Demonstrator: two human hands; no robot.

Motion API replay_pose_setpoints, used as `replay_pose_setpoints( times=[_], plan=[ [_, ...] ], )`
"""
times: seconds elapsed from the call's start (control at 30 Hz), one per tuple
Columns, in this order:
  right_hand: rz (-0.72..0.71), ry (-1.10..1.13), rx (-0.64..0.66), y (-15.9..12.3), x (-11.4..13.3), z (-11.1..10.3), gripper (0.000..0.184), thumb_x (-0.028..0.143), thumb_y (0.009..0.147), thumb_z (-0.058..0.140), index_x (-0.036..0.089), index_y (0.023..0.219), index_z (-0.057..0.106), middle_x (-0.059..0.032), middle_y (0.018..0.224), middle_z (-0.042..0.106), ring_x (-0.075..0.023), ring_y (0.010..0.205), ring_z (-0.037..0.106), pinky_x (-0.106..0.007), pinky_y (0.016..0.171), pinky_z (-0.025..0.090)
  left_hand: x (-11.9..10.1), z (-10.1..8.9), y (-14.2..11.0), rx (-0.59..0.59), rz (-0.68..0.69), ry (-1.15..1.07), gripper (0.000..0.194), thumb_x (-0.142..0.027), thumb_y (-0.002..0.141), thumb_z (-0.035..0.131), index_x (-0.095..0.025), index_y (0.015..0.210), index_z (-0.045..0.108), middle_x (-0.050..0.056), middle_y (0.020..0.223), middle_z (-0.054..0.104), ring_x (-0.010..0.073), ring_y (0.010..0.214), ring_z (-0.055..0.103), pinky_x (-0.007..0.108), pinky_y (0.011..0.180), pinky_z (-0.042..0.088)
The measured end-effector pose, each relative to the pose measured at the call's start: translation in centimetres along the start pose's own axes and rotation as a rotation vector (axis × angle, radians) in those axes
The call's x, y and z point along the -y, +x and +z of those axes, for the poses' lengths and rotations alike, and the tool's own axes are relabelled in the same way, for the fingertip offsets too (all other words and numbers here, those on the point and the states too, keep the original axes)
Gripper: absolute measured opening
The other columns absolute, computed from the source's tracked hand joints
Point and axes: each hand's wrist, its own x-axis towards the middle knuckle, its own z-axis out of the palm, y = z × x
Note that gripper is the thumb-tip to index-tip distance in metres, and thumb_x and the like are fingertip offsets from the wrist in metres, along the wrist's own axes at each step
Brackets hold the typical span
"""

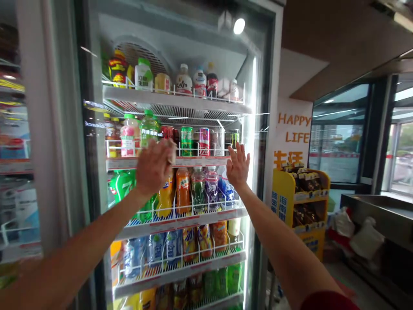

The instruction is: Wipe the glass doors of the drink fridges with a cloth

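Observation:
My left hand [151, 168], slightly blurred, is raised in front of the glass door [206, 51] of an upright drinks fridge. A pale, crumpled cloth [172, 153] shows at its fingers, held toward the glass; most of it is hidden by the hand. To the right, my right hand [238, 167] is up at the same door with its fingers spread and nothing in it. It appears to lie on the glass near the right edge. Behind the pane are a green can [186, 141], a pink can [204, 142] and an orange drink bottle [183, 189] on wire shelves.
A white upright frame [51, 107] divides this fridge from another at the left. Right of the door stands a yellow display rack [284, 193] with packaged goods. Farther right are a metal counter [377, 211], white bags [368, 239] and large windows [338, 125].

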Motion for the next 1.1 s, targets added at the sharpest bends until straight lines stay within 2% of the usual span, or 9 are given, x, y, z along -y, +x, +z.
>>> replay_pose_setpoints(
  times=[0.1, 0.17, 0.3, 0.37, 0.53, 0.7, 0.77, 0.97, 1.1],
  plan=[
    [0.005, 0.015, -0.006, -0.2, 0.0, 0.0, 0.046, 0.023, 0.088, 0.032, 0.026, 0.133, 0.038, -0.0053, 0.145, 0.032, -0.0202, 0.137, 0.022, -0.051, 0.109, 0.021, -1.3, 0.2, -0.3, 0.18, 0.34, -0.038, 0.046, -0.027, 0.085, 0.044, -0.025, 0.13, 0.04, 0.002, 0.141, 0.037, 0.0245, 0.135, 0.023, 0.044, 0.109, 0.027],
    [0.008, 0.021, -0.024, -0.2, 0.1, 0.0, 0.046, 0.022, 0.088, 0.032, 0.026, 0.133, 0.039, -0.0054, 0.145, 0.033, -0.02, 0.137, 0.022, -0.051, 0.109, 0.021, 1.1, -0.4, -0.2, 0.073, 0.21, -0.004, 0.046, -0.027, 0.083, 0.046, -0.022, 0.129, 0.041, 0.004, 0.143, 0.033, 0.0273, 0.134, 0.023, 0.048, 0.108, 0.026],
    [0.0, 0.013, -0.062, -0.3, 0.1, 0.3, 0.044, 0.023, 0.088, 0.033, 0.024, 0.131, 0.042, -0.0075, 0.144, 0.036, -0.0197, 0.137, 0.024, -0.049, 0.109, 0.021, 5.4, -1.6, 0.2, -0.242, -0.363, 0.06, 0.055, -0.029, 0.081, 0.048, -0.009, 0.131, 0.038, 0.013, 0.148, 0.018, 0.0384, 0.133, 0.018, 0.06, 0.107, 0.019],
    [-0.002, 0.008, -0.068, -0.3, 0.0, 0.3, 0.044, 0.023, 0.088, 0.033, 0.024, 0.131, 0.042, -0.0076, 0.144, 0.036, -0.0198, 0.136, 0.024, -0.049, 0.109, 0.021, 4.0, -1.2, 0.1, -0.185, -0.358, 0.045, 0.055, -0.029, 0.08, 0.048, -0.008, 0.13, 0.039, 0.016, 0.147, 0.017, 0.0381, 0.133, 0.018, 0.059, 0.106, 0.022],
    [-0.002, 0.008, -0.062, -0.3, -0.3, 0.3, 0.044, 0.021, 0.087, 0.033, 0.024, 0.13, 0.044, -0.0059, 0.143, 0.038, -0.0194, 0.136, 0.026, -0.047, 0.109, 0.022, -0.2, -0.4, 0.4, 0.123, 0.069, -0.06, 0.043, -0.029, 0.083, 0.046, -0.02, 0.125, 0.048, 0.008, 0.144, 0.03, 0.0269, 0.135, 0.021, 0.049, 0.108, 0.027],
    [0.01, 0.025, -0.07, -0.3, -0.2, 0.5, 0.044, 0.022, 0.087, 0.033, 0.023, 0.129, 0.045, -0.0065, 0.143, 0.037, -0.0196, 0.136, 0.026, -0.047, 0.109, 0.021, 5.6, -1.7, 1.5, -0.159, -0.288, 0.034, 0.053, -0.03, 0.085, 0.037, -0.007, 0.132, 0.035, 0.014, 0.147, 0.021, 0.0321, 0.136, 0.014, 0.057, 0.107, 0.021],
    [0.009, 0.032, -0.073, -0.4, -0.2, 0.5, 0.044, 0.022, 0.087, 0.033, 0.023, 0.129, 0.045, -0.0067, 0.143, 0.037, -0.0198, 0.136, 0.025, -0.048, 0.109, 0.021, 5.3, -1.2, 1.9, -0.184, -0.341, 0.032, 0.054, -0.03, 0.084, 0.037, -0.008, 0.133, 0.033, 0.013, 0.147, 0.022, 0.0317, 0.136, 0.014, 0.056, 0.108, 0.021],
    [0.007, 0.037, -0.08, -0.3, -0.4, 0.2, 0.043, 0.022, 0.087, 0.033, 0.024, 0.127, 0.047, -0.0059, 0.142, 0.039, -0.0187, 0.135, 0.028, -0.045, 0.109, 0.022, 0.8, -0.2, 2.5, 0.17, 0.2, -0.119, 0.045, -0.027, 0.085, 0.038, -0.013, 0.128, 0.042, 0.008, 0.14, 0.037, 0.024, 0.134, 0.024, 0.044, 0.109, 0.029],
    [-0.001, 0.032, -0.064, -0.4, -0.3, 0.3, 0.045, 0.022, 0.087, 0.033, 0.025, 0.13, 0.043, -0.0052, 0.143, 0.037, -0.0188, 0.136, 0.025, -0.046, 0.109, 0.021, 5.9, -2.5, 3.4, -0.127, -0.278, -0.018, 0.053, -0.031, 0.088, 0.03, 0.003, 0.128, 0.033, 0.018, 0.143, 0.027, 0.0355, 0.132, 0.021, 0.057, 0.101, 0.026]
  ],
)
